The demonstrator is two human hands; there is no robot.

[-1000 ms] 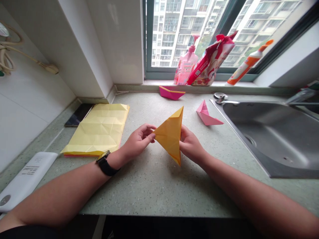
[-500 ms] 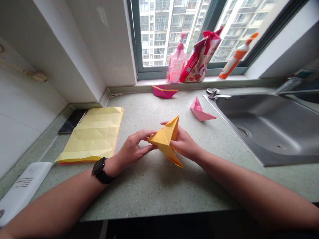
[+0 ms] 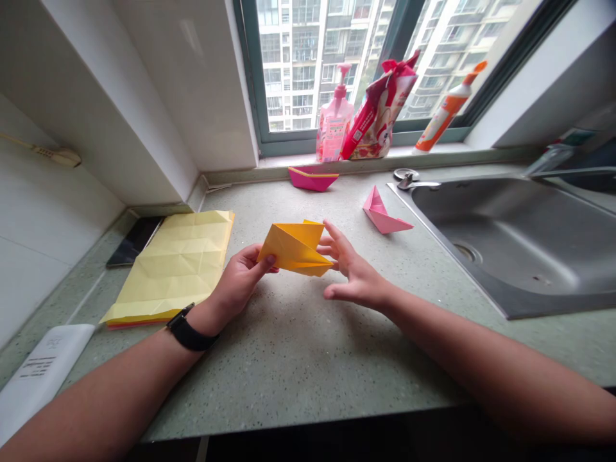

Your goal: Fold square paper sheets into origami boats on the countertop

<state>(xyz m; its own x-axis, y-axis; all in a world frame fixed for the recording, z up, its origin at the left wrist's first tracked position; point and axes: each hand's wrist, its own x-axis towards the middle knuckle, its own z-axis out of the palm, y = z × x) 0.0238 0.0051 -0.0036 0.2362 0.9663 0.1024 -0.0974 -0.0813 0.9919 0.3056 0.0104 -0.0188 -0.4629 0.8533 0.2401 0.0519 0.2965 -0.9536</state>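
My left hand (image 3: 237, 284) pinches a folded orange paper shape (image 3: 293, 249) at its left end, thumb on top. The shape is a flattened, pointed piece with a pocket-like opening along its upper edge, held a little above the counter. My right hand (image 3: 353, 277) is beside the shape's right tip, its fingers spread apart and holding nothing. Its fingertips are very close to the paper, but I cannot tell whether they touch it. To the left lies a creased pale yellow paper sheet (image 3: 168, 266), with other colours showing at its lower edge.
A pink paper boat (image 3: 384, 216) and a magenta paper boat (image 3: 312, 179) stand on the speckled counter (image 3: 289, 378). A steel sink (image 3: 505, 240) lies right, a phone (image 3: 133, 241) and white device (image 3: 43, 372) left. Bottles and a bag line the windowsill (image 3: 366, 157).
The orange paper has turned from an upright point to lying sideways. My right hand has let go and opened, leaving the paper in my left hand. The view has shifted slightly.
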